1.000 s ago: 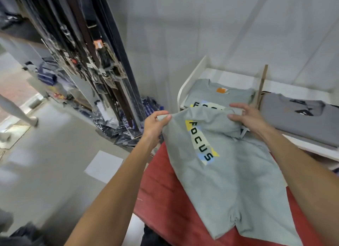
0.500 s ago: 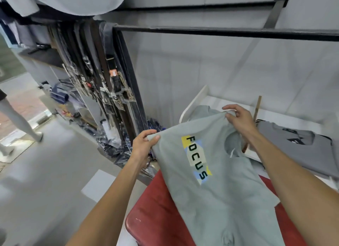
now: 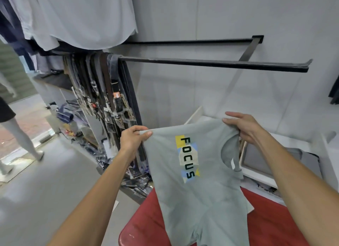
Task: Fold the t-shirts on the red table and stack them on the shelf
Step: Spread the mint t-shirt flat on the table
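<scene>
Right now the left hand [image 3: 133, 140] has its fingers curled over the top corner of the grey-green t-shirt [image 3: 194, 176], thumb pinching the cloth from the front. The right hand [image 3: 242, 129] grips the opposite top corner near the neck opening, with thumb and lower fingers bunching the fabric while the upper fingers stick out fairly straight above it. Between the two hands the shirt hangs up in the air, turned sideways so the FOCUS print [image 3: 187, 158] runs down its length, and its lower part trails onto the red table [image 3: 146, 225].

As far as I can judge, this shirt is not folded yet: it is only held up and spread, so laying it flat and folding it are yet to come, then carrying it over. Behind the shirt stands the white shelf [image 3: 195, 114], near the table's far edge, and a grey garment [image 3: 304, 158] seems to lie on it to the right, mostly hidden by the forearm, so some stacking looks done. Whether other unfolded shirts wait on the table I cannot tell; the held shirt covers much of it.
</scene>
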